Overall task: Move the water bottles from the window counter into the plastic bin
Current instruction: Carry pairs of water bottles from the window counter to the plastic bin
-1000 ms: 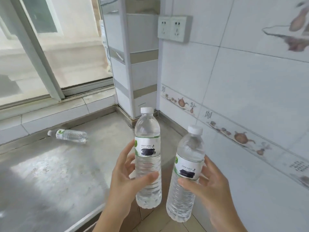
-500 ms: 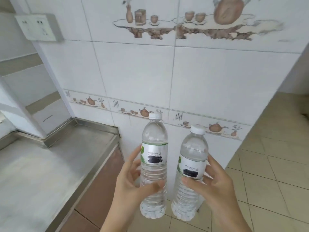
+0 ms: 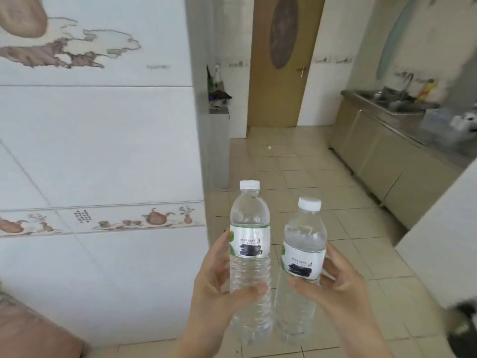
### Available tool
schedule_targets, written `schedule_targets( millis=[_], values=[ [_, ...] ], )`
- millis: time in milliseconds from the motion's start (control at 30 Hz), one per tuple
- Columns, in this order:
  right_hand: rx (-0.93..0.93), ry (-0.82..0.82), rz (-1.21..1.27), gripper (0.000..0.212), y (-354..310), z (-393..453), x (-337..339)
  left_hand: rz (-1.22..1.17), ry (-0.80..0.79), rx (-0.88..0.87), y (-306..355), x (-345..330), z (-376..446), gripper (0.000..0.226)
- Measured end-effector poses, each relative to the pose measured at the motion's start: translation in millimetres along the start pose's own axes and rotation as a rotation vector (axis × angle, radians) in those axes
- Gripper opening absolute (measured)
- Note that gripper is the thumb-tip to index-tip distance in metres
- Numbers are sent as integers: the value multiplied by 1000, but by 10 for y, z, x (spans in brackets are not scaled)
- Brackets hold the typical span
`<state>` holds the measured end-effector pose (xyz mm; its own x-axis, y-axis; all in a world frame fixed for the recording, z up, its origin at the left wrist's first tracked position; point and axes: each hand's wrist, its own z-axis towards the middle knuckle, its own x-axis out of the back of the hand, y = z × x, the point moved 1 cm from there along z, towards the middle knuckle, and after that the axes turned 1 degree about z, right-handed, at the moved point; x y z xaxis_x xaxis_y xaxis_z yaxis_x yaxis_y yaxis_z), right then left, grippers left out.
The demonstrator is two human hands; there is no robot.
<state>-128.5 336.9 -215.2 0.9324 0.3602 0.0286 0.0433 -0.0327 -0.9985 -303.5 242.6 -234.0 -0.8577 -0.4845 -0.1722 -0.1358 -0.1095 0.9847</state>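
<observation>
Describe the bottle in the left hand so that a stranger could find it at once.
Find the tiled wall with the teapot border; just right of its corner, two hands hold clear water bottles. The left hand grips the left bottle. It stands taller and more upright than the tilted right bottle.

You hold two clear, ribbed plastic bottles (image 3: 249,254) with paper-like labels; glossy wall tiles (image 3: 103,140), wooden door (image 3: 278,73), metal sink (image 3: 387,102).

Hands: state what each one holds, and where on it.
Left hand grips left bottle below its label; right hand grips right bottle at label height.
</observation>
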Motion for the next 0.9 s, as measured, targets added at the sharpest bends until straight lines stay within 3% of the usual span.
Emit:
schedule_targets(
  millis=[333,533,900],
  values=[
    [-13,297,-5,77,76,976,1460,56,-201,63,-348,-1458,1256,99],
    [-3,436,13,69,83,1874,2141,27,-336,68,-624,-2364,2352,99],
    [-21,683,46,74,-66,3577,3455,77,-601,52,-903,-4184,4301,93]
  ],
)
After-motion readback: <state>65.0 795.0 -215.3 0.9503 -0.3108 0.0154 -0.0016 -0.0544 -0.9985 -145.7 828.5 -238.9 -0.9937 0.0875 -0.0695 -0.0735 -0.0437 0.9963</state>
